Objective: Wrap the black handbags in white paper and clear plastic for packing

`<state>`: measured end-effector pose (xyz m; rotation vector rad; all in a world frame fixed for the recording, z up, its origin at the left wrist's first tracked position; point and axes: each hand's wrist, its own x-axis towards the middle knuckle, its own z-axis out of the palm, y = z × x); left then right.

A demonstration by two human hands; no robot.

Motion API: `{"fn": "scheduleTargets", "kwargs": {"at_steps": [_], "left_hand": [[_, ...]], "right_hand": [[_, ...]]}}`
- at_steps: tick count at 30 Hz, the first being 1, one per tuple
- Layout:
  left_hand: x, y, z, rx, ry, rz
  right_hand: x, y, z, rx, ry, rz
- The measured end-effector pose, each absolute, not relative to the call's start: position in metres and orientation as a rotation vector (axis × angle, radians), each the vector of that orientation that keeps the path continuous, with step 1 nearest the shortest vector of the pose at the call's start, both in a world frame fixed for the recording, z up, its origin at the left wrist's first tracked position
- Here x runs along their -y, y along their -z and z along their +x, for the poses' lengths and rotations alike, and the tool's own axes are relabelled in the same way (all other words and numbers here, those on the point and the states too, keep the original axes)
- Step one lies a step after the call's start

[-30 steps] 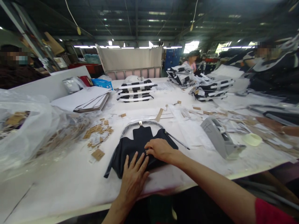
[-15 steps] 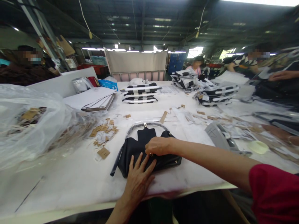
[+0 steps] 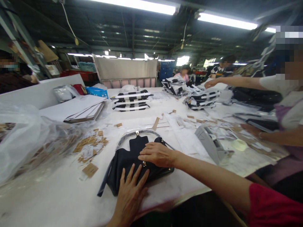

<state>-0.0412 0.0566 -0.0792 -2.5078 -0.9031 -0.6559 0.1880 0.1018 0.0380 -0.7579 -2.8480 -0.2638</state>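
Note:
A black handbag (image 3: 118,164) lies flat on the white table, its wrapped handle (image 3: 125,135) arching away from me and a strap hanging off its left side. My left hand (image 3: 132,186) rests on the bag's near edge with fingers spread. Over the bag's middle lies my right hand (image 3: 157,154), palm down, fingers stretched out across the black flap (image 3: 137,143). A small metal clasp (image 3: 144,163) shows just below the right fingers. Whatever is under the right palm is hidden.
Brown paper tags (image 3: 91,143) lie left of the bag, beside a clear plastic bag (image 3: 21,142). A grey tape dispenser (image 3: 209,143) stands to the right. Wrapped black bags (image 3: 132,101) are stacked at the back. A co-worker's arm (image 3: 241,81) reaches in from the right.
My right hand has gone from a closed pinch near the clasp to lying flat with fingers extended. The view has turned right, bringing a co-worker further into sight.

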Motion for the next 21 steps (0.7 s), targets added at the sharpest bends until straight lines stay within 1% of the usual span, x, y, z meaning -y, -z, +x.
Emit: {"fn": "scheduleTargets", "kwargs": {"at_steps": [4, 7, 9, 12, 17, 21], "left_hand": [[-0.061, 0.087, -0.042, 0.856, 0.702, -2.490], [-0.061, 0.087, -0.041, 0.846, 0.698, -2.491], [-0.061, 0.086, -0.041, 0.847, 0.682, -2.502], [-0.060, 0.085, -0.040, 0.850, 0.670, -2.525], [-0.060, 0.085, -0.037, 0.887, 0.673, -2.564], [-0.057, 0.079, -0.036, 0.898, 0.668, -2.627]], "right_hand": [[-0.041, -0.016, 0.194, 2.445, 0.132, -1.348], [-0.010, 0.017, 0.197, 2.439, -0.039, -1.519], [-0.003, 0.035, 0.196, 2.424, -0.123, -1.574], [-0.003, 0.046, 0.191, 2.340, -0.154, -1.608], [0.008, 0.048, 0.182, 2.183, -0.054, -1.596], [0.050, 0.067, 0.199, 2.047, 0.005, -1.521]]}}
